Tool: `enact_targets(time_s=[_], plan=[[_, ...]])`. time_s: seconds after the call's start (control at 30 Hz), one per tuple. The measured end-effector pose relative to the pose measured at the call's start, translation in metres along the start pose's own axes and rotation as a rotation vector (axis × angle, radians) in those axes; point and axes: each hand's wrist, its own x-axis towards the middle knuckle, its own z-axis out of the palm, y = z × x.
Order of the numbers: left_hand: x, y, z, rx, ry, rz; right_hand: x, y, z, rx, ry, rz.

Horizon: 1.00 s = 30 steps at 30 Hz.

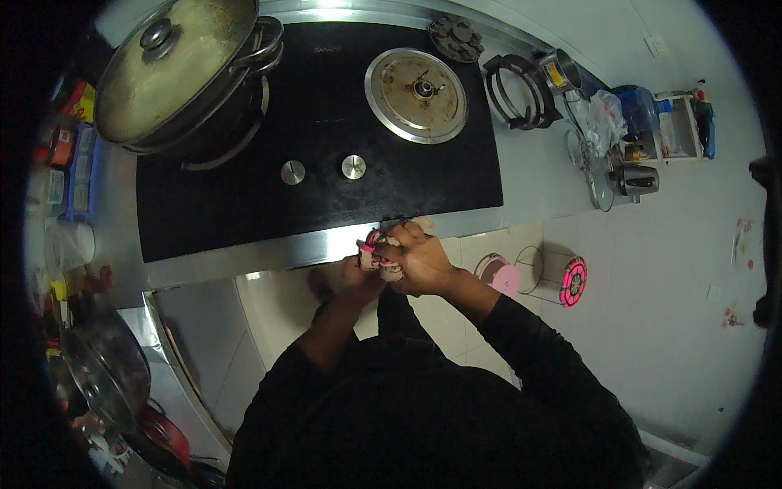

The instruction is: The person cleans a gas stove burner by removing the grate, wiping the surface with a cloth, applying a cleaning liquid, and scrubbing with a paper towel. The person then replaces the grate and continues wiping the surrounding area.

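In front of the stove's metal edge, a crumpled beige cloth with pink trim [391, 269] is bunched between my hands. My right hand [421, 260] is closed over it, knuckles up. My left hand [360, 275] grips it from the left side and is partly hidden behind it. Beyond my hands lies the black glass cooktop [317, 195] with two metal knobs [354, 167]. Its right burner [416, 96] has a stained metal plate and no pan support on it.
A large lidded pan [177, 67] stands on the left burner. A burner cap [456, 39] and a black pan support [522, 91] lie at the right. Glass lids [602, 186] and a plastic bag [605, 122] are farther right. Pink bins [501, 278] stand on the floor.
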Motion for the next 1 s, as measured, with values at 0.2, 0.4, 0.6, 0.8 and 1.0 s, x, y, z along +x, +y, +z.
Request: enact_targets(time_s=[0.2, 0.4, 0.6, 0.8, 1.0], plan=[[-0.014, 0.004, -0.006, -0.081, 0.004, -0.022, -0.034, 0.009, -0.007, 0.235, -0.068, 0.069], [-0.026, 0.005, 0.004, 0.360, 0.283, 0.050, -0.071, 0.069, -0.019, 0.537, 0.424, 0.540], [-0.035, 0.004, 0.035, 0.497, 0.237, 0.090, -0.056, 0.052, 0.003, -0.069, 0.445, 0.597], [-0.040, 0.014, 0.016, 0.230, 0.145, 0.054, 0.006, -0.013, 0.024, -0.039, 0.417, 0.404], [-0.064, 0.030, -0.003, 0.208, 0.513, 0.253, 0.053, -0.059, 0.037, 0.068, 0.347, 0.221]])
